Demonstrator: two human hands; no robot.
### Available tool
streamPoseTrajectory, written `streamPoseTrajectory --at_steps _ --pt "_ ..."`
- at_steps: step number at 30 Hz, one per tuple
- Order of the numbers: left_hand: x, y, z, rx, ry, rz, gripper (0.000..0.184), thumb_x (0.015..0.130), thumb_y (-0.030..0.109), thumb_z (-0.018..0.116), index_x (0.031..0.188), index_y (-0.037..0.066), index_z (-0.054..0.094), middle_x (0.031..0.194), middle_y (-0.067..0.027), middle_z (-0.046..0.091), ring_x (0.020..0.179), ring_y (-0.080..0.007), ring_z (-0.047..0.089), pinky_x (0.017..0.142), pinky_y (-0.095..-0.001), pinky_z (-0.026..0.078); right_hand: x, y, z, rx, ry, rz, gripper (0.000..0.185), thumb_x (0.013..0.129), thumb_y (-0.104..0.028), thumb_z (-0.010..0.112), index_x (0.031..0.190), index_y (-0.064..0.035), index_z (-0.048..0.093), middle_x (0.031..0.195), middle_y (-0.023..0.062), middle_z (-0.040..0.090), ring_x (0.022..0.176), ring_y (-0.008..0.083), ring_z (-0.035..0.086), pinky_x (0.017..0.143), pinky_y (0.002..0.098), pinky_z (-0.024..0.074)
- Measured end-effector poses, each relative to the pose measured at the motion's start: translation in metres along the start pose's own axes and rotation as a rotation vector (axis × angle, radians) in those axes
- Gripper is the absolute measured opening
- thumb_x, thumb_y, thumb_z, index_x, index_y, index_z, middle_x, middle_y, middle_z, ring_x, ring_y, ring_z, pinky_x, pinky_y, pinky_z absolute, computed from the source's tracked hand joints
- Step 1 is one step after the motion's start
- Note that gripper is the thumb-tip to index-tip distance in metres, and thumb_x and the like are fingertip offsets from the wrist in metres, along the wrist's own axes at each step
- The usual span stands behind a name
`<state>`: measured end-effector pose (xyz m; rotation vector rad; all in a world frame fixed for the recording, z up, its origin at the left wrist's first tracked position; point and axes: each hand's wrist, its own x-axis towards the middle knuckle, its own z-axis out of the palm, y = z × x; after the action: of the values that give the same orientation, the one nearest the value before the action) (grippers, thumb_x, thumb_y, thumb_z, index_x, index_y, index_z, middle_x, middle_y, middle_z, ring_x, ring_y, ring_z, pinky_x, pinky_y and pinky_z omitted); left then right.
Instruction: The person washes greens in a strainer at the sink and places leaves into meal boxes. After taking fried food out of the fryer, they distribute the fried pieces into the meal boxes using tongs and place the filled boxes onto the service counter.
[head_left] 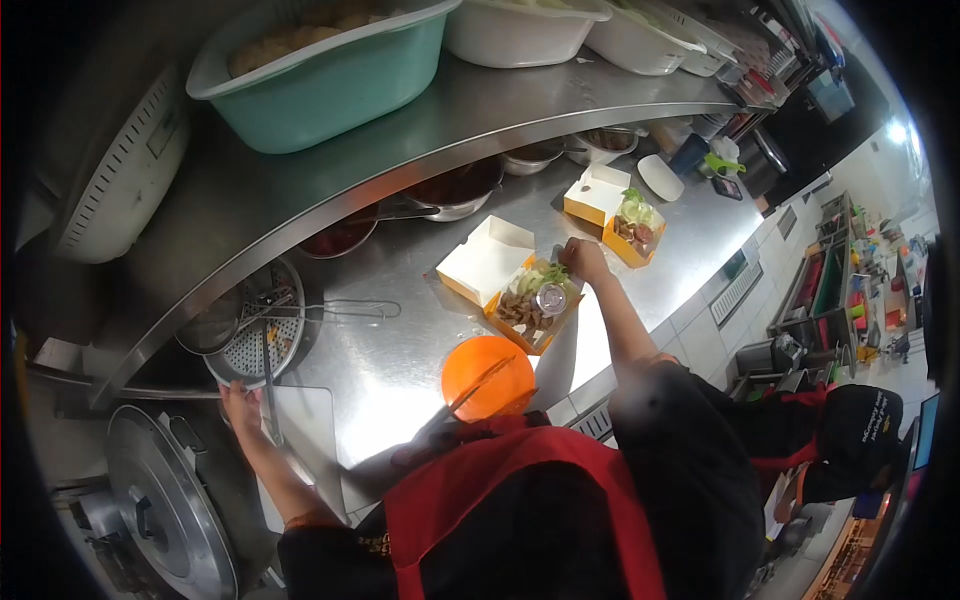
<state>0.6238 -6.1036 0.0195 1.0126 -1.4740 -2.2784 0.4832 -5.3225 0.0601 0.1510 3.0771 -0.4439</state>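
Observation:
My right hand [584,261] is closed at the upper corner of an open takeaway box [487,257], beside the green leaves; what its fingers pinch is too small to make out. In that box lie chopped meat [525,311], pale green slices and a small clear lidded cup [551,297]. A second open takeaway box [597,194] with similar food stands farther right. My left hand [240,408] is at the near rim of a perforated metal colander [245,352], beside a white cutting board [305,420]. Its fingers are partly hidden. An orange bowl [478,372] with tongs across it is close to my body.
Above the steel counter [400,300] runs a shelf [400,130] carrying a green tub [330,90] and white tubs. Metal bowls of sauce [450,195] sit beneath. A large lidded pot [165,500] stands at left. Another person in a black cap [865,435] is at right.

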Motion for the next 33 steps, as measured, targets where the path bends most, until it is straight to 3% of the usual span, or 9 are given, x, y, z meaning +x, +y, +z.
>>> streamPoseTrajectory --at_steps 3,8,11,14,16,19,23,28,33 --pt "0.015 0.001 0.008 -0.104 0.000 -0.001 0.041 0.088 0.016 0.056 0.125 0.015 0.037 0.107 -0.0054 0.048 0.080 -0.0260 0.054 0.065 -0.0369 0.050 0.002 -0.013 -0.003 -0.144 -0.021 -0.009 0.023 0.075 -0.025 0.066 0.082 -0.0038 0.062 0.075 0.0183 0.065 0.074 0.0342 0.064 0.068 0.0414 0.0504" --pt "-0.024 0.016 0.010 -0.136 0.027 0.032 0.064 0.091 0.027 0.055 0.144 0.015 0.022 0.147 -0.0129 0.030 0.117 -0.0397 0.050 0.094 -0.0480 0.041 0.007 -0.082 -0.055 -0.078 -0.001 -0.129 0.020 0.076 -0.020 0.060 0.084 -0.0019 0.060 0.085 0.0202 0.065 0.081 0.0363 0.063 0.072 0.0443 0.0497" --pt "-0.059 0.015 0.004 -0.133 0.155 0.097 0.063 0.089 0.027 0.057 0.142 0.013 0.027 0.142 -0.0123 0.037 0.117 -0.0368 0.051 0.095 -0.0449 0.040 -0.001 -0.185 -0.095 0.203 0.088 -0.465 0.021 0.077 -0.017 0.058 0.092 -0.0024 0.059 0.088 0.0197 0.064 0.085 0.0381 0.061 0.074 0.0462 0.0488" --pt "-0.104 0.014 0.012 -0.108 0.227 0.165 0.057 0.087 0.023 0.058 0.138 0.010 0.034 0.136 -0.0107 0.046 0.115 -0.0325 0.051 0.095 -0.0439 0.040 -0.012 -0.303 -0.119 0.400 0.077 -0.484 0.019 0.080 -0.019 0.056 0.082 -0.0038 0.067 0.084 0.0213 0.065 0.083 0.0388 0.061 0.074 0.0449 0.0497" --pt "-0.143 0.018 0.034 -0.101 0.269 0.207 0.053 0.088 0.021 0.056 0.136 0.010 0.036 0.135 -0.0098 0.048 0.113 -0.0315 0.052 0.094 -0.0429 0.041 -0.012 -0.344 -0.112 0.635 0.233 -0.657 0.019 0.079 -0.017 0.055 0.085 -0.0045 0.068 0.082 0.0202 0.065 0.083 0.0375 0.062 0.075 0.0455 0.0498" --pt "-0.175 0.026 0.037 -0.099 0.358 0.270 0.048 0.089 0.021 0.054 0.133 0.010 0.039 0.132 -0.0086 0.050 0.112 -0.0305 0.052 0.093 -0.0409 0.041 -0.013 -0.343 -0.115 0.497 0.215 -0.668 0.021 0.085 -0.021 0.054 0.090 -0.0045 0.067 0.084 0.0204 0.064 0.081 0.0390 0.061 0.075 0.0452 0.0492" --pt "-0.204 0.028 0.021 -0.030 0.422 0.332 0.041 0.090 0.021 0.051 0.129 0.009 0.042 0.131 -0.0083 0.052 0.110 -0.0290 0.052 0.093 -0.0384 0.041 0.009 -0.235 -0.119 0.380 0.201 -0.504 0.029 0.078 -0.013 0.055 0.103 -0.0136 0.067 0.089 0.0130 0.068 0.083 0.0312 0.065 0.075 0.0432 0.0516" --pt "-0.264 0.022 0.071 0.068 0.025 0.361 0.029 0.088 0.020 0.055 0.116 0.013 0.051 0.113 -0.0045 0.059 0.089 -0.0166 0.055 0.076 -0.0283 0.044 0.034 -0.024 -0.148 0.291 0.331 -0.028 0.022 0.075 -0.009 0.058 0.095 -0.0069 0.065 0.093 0.0188 0.066 0.089 0.0345 0.063 0.080 0.0414 0.0498" --pt "-0.315 -0.017 0.246 0.602 -0.327 0.136 0.027 0.087 0.024 0.055 0.111 0.012 0.057 0.109 -0.0027 0.062 0.089 -0.0126 0.057 0.076 -0.0275 0.044 0.111 0.094 -0.099 0.147 0.248 -0.051 0.021 0.075 -0.016 0.061 0.093 -0.0061 0.066 0.096 0.0188 0.065 0.095 0.0353 0.061 0.085 0.0425 0.0483"
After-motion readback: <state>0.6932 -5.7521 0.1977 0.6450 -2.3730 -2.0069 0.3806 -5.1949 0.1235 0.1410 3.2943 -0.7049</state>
